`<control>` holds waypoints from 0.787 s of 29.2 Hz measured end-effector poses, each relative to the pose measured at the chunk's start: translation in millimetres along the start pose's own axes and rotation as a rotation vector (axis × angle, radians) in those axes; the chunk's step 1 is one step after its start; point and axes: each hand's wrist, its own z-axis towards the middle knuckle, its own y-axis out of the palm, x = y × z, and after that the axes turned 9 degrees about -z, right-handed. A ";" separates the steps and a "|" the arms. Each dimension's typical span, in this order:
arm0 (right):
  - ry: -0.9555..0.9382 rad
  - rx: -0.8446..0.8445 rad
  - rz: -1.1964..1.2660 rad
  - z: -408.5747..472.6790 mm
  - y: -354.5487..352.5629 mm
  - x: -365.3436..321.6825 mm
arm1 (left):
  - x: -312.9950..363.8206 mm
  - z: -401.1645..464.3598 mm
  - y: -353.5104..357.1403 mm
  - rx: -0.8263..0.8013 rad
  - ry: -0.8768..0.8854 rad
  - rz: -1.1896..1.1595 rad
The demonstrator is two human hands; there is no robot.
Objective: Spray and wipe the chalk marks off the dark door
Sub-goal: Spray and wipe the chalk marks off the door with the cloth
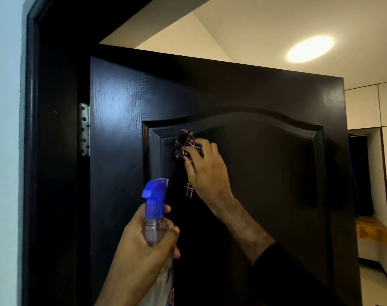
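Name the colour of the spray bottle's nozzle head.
Blue, on a clear spray bottle; the head view shows it.

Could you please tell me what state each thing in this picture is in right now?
Door: swung open on its hinge; no chalk marks visible.
Cloth: bunched, pressed against the raised panel.
Right hand: holds the cloth to the door.
Spray bottle: upright, nozzle aimed at the door.
Left hand: grips the bottle's neck.
Ceiling light: on.

right arm: black sleeve [283,268] pushed up | left forearm: bare
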 end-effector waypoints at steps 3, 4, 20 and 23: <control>-0.131 -0.022 -0.020 -17.4 4.3 -8.5 | 0.4 -5.0 -4.0 0.020 -0.005 0.026; -0.210 -0.039 -0.027 -30.2 7.2 -11.7 | 0.8 -6.4 -5.1 0.022 -0.005 0.030; 0.684 0.018 -0.011 -213.8 0.3 91.2 | -24.8 -25.4 39.1 -0.067 -0.099 0.065; 0.839 0.014 -0.033 -249.3 -0.8 99.4 | -30.9 -28.9 44.4 -0.092 -0.114 0.045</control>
